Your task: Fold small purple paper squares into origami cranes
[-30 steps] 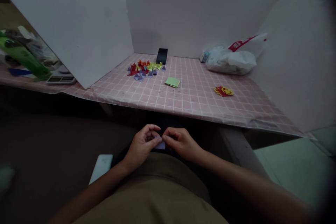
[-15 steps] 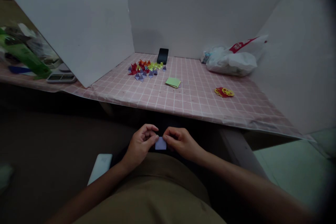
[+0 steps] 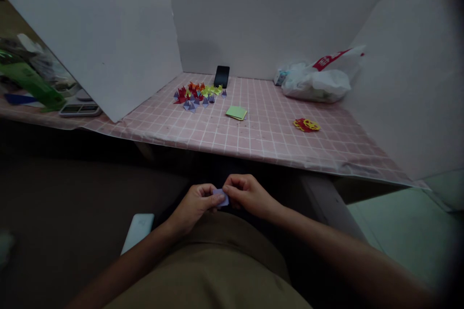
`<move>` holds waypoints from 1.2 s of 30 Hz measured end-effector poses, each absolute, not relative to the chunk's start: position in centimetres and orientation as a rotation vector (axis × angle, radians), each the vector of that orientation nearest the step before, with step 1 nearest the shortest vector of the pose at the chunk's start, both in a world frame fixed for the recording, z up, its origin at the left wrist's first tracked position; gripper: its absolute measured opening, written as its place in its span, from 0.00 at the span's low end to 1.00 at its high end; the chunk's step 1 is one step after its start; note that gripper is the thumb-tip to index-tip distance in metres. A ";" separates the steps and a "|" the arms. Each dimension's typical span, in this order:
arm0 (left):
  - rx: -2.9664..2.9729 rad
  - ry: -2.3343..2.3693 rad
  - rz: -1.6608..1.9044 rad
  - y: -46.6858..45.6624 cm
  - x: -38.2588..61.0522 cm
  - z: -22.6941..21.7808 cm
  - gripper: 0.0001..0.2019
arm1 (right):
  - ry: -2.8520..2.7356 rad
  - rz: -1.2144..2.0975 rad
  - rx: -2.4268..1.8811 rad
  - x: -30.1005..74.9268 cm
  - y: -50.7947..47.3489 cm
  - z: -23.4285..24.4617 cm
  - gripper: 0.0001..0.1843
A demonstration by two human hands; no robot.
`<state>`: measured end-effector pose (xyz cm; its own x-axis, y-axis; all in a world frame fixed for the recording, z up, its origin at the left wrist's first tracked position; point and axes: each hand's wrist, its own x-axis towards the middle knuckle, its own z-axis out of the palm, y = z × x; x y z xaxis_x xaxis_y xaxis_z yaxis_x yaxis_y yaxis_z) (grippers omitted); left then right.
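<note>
Between my two hands, over my lap, is a small piece of pale purple paper [image 3: 224,200]. My left hand [image 3: 197,203] pinches it, the thumb lying across its face and the fingers beneath. At its upper right edge, my right hand [image 3: 247,195] grips it with thumb and curled fingers. Part of the paper is covered by my fingers, so its folds are hard to make out. On the table beyond lies a small stack of green paper squares [image 3: 237,112]. Left of that stack stand several small folded paper pieces [image 3: 195,95] in red, orange, yellow and purple.
The table [image 3: 268,140] has a pink checked cover. On it are a black phone [image 3: 222,77], a white plastic bag [image 3: 319,84] and yellow and red cut-out shapes [image 3: 306,125]. A white panel [image 3: 108,34] rises at left. Beside my left forearm lies a white flat case [image 3: 138,231].
My left thumb has moved right onto the purple paper, and my left fingers have closed around it. The paper is now tilted. The view has shifted slightly.
</note>
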<state>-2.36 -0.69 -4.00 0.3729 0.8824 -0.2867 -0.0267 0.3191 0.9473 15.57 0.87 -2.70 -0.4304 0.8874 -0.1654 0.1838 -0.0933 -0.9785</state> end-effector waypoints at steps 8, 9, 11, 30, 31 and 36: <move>1.021 1.107 0.873 -0.7 -2.1 -4.0 0.17 | -1.619 1.652 -1.077 15.7 0.9 -2.7 0.21; 1.031 1.110 0.888 -0.7 -2.1 -4.1 0.17 | -1.604 1.670 -1.097 15.6 0.9 -2.7 0.21; 1.048 1.114 0.918 -0.7 -2.2 -4.4 0.16 | -1.563 1.690 -1.141 15.4 0.7 -2.9 0.20; 1.049 1.078 1.030 -0.8 -1.9 -4.8 0.16 | -1.696 1.384 -1.142 15.2 0.5 -2.7 0.14; 1.059 1.076 1.020 -0.7 -1.9 -4.8 0.15 | -1.714 1.354 -1.141 15.2 0.5 -2.7 0.14; 1.123 1.092 0.959 -0.3 -2.1 -4.8 0.13 | -1.758 1.230 -1.153 15.4 0.7 -2.9 0.14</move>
<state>-2.09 -0.31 -4.84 0.2094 0.9628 -0.1707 -0.0444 0.1838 0.9820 15.41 0.70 -2.88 -0.3667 0.9292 0.0468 0.2744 0.1560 -0.9489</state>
